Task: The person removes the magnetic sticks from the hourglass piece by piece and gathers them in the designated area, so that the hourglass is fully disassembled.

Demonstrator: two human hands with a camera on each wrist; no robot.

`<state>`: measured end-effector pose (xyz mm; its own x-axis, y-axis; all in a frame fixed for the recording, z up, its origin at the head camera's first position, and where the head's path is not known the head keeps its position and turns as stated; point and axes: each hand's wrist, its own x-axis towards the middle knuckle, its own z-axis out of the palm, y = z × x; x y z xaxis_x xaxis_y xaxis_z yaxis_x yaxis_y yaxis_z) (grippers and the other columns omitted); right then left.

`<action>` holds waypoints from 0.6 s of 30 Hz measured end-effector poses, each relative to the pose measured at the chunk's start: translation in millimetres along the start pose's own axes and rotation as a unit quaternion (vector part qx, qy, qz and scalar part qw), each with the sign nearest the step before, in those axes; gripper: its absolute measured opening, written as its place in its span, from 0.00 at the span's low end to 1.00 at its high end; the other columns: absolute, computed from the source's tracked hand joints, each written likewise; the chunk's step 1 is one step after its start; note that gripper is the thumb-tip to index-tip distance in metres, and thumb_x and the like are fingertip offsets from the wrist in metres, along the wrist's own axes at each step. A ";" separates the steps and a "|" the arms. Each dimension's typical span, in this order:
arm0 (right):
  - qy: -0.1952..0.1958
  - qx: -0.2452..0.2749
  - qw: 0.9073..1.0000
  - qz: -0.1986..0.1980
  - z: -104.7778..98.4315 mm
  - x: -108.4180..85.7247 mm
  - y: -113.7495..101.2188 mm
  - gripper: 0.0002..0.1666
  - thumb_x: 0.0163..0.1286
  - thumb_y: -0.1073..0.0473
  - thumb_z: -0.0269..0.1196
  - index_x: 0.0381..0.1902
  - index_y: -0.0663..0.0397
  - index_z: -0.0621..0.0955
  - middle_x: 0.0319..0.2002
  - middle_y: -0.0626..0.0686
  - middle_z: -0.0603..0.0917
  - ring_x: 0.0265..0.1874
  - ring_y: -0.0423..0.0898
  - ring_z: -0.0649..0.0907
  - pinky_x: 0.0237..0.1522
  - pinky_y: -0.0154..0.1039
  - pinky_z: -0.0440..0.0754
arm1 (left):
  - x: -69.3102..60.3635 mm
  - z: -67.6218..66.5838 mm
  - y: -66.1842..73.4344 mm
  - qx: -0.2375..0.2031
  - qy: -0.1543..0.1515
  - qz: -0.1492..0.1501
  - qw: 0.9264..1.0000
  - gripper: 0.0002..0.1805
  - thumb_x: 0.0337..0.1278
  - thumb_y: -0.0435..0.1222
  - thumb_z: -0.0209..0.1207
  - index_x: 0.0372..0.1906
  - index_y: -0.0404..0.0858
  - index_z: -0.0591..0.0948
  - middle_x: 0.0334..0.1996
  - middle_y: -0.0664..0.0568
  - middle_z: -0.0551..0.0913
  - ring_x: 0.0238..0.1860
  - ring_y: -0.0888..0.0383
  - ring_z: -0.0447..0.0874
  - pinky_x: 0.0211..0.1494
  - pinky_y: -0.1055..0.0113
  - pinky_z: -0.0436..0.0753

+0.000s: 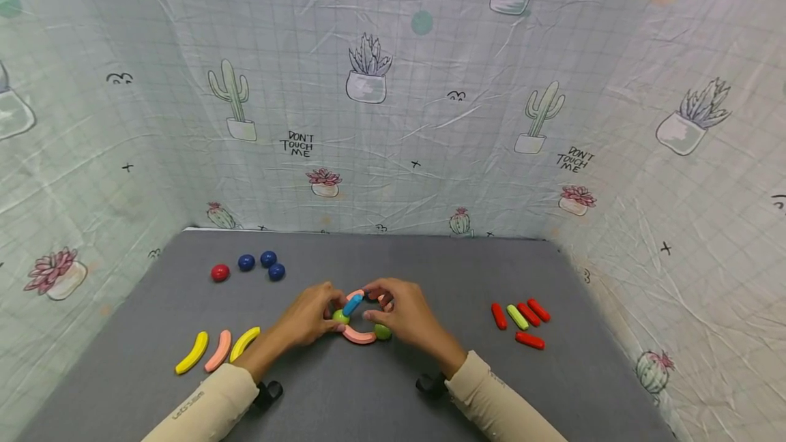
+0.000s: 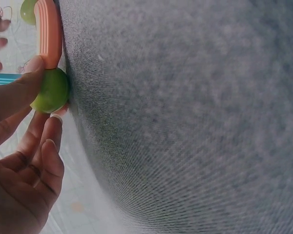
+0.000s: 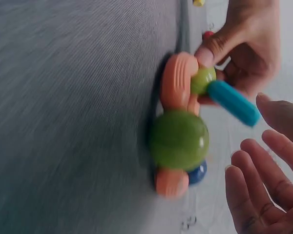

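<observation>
A ring of curved pink pieces (image 1: 359, 336) and balls lies on the grey table. My left hand (image 1: 312, 314) pinches the lime green ball (image 2: 53, 90) on the ring's left side between thumb and fingers. From that ball a blue stick (image 3: 234, 103) juts up at a slant. My right hand (image 1: 402, 309) is beside the ring, and in the right wrist view its fingers are spread loosely with nothing held. Near it sits a darker green ball (image 3: 179, 140) between two pink pieces. Part of a dark blue ball (image 3: 198, 172) shows behind.
On the left lie yellow curved pieces (image 1: 192, 353) and one pink curved piece (image 1: 218, 351). Farther back are a red ball (image 1: 220, 273) and several blue balls (image 1: 268, 259). To the right lie several red sticks (image 1: 529, 340) and a light green stick (image 1: 517, 317).
</observation>
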<state>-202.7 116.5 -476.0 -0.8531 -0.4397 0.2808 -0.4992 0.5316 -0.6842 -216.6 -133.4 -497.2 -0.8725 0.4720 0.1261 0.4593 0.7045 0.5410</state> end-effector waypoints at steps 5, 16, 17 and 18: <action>0.003 -0.020 1.000 -0.004 16.6 11.2 -6.1 0.19 0.65 0.56 0.78 0.53 0.50 0.89 0.45 0.51 0.91 0.38 0.44 0.89 0.40 0.32 0.85 | -0.8 0.8 -0.5 0.007 0.009 0.012 1.000 0.15 0.53 0.38 0.80 0.44 0.43 0.88 0.39 0.54 0.81 0.34 0.60 0.81 0.39 0.70 0.80; 0.018 -0.076 0.997 -0.015 27.8 8.0 -12.0 0.13 0.63 0.51 0.80 0.43 0.43 0.89 0.34 0.42 0.88 0.30 0.34 0.83 0.34 0.28 0.79 | -1.6 1.7 0.7 0.001 0.019 0.013 1.000 0.13 0.52 0.36 0.80 0.41 0.45 0.88 0.37 0.55 0.81 0.34 0.61 0.81 0.38 0.71 0.79; 0.015 -0.065 0.998 -0.012 27.6 7.5 -11.6 0.13 0.63 0.51 0.80 0.43 0.44 0.90 0.34 0.42 0.88 0.30 0.34 0.83 0.34 0.27 0.80 | -1.7 1.8 0.8 0.000 0.019 0.013 1.000 0.13 0.52 0.36 0.80 0.41 0.45 0.88 0.37 0.55 0.81 0.34 0.61 0.81 0.38 0.71 0.79; 0.010 -0.048 0.999 -0.007 26.9 6.8 -11.4 0.12 0.64 0.52 0.79 0.43 0.44 0.90 0.34 0.42 0.88 0.30 0.33 0.83 0.34 0.28 0.80 | -1.7 1.9 0.7 -0.001 0.019 0.013 1.000 0.13 0.52 0.36 0.80 0.41 0.45 0.88 0.37 0.55 0.81 0.35 0.61 0.81 0.38 0.71 0.79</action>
<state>-198.8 88.0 -484.4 -0.8482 -0.4335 0.3044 -0.5228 0.5931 -0.6123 -214.4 -132.7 -498.6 -0.8659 0.4702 0.1709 0.4817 0.6911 0.5388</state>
